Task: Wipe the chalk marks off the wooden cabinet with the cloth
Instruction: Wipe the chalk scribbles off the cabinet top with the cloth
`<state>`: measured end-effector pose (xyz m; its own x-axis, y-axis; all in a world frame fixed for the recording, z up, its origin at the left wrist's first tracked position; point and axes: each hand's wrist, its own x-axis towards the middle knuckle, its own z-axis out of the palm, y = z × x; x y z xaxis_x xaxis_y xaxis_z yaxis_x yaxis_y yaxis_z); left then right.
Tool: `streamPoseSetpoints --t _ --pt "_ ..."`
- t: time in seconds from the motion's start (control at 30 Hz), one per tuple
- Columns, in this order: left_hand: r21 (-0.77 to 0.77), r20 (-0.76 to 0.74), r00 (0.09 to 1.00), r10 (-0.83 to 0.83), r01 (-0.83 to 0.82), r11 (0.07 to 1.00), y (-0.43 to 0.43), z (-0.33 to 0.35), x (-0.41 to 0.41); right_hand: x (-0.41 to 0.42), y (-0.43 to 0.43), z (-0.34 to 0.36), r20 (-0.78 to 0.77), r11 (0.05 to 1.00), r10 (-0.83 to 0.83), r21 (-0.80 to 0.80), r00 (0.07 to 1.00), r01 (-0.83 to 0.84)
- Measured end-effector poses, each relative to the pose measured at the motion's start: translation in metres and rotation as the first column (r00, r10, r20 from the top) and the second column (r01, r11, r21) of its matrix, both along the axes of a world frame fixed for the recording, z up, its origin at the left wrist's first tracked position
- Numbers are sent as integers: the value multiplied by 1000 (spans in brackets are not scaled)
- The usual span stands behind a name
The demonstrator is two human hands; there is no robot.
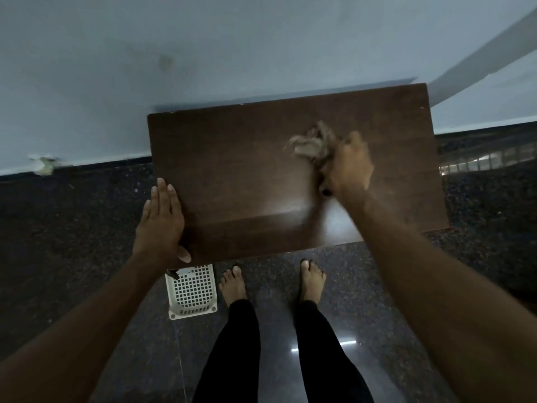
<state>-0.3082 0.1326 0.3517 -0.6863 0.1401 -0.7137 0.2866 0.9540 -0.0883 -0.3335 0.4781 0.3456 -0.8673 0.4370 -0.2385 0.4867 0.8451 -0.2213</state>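
Note:
The dark wooden cabinet top (pixel 238 175) fills the middle of the head view, against a pale wall. My right hand (pixel 347 167) is shut on a crumpled beige cloth (pixel 311 145), pressed to the top's right half; hand and cloth are motion-blurred. My left hand (pixel 162 219) lies flat with fingers together along the cabinet's left edge, thumb hooked over the near corner. I can make out no chalk marks on the dim, glossy wood.
A white perforated plastic basket (pixel 193 292) stands on the dark speckled floor under the cabinet's near left corner. My bare feet (pixel 234 283) are just in front of the cabinet. The wall runs close behind it.

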Motion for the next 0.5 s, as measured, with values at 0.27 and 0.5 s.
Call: streamPoseSetpoints --t 0.27,0.5 --pt "65 -33 999 33 -31 997 1 1 1 -23 -4 -6 20 998 19 64 1000 -20" --pt "65 -59 998 33 -29 997 1 1 4 67 -99 -1 31 836 538 -143 842 -529"
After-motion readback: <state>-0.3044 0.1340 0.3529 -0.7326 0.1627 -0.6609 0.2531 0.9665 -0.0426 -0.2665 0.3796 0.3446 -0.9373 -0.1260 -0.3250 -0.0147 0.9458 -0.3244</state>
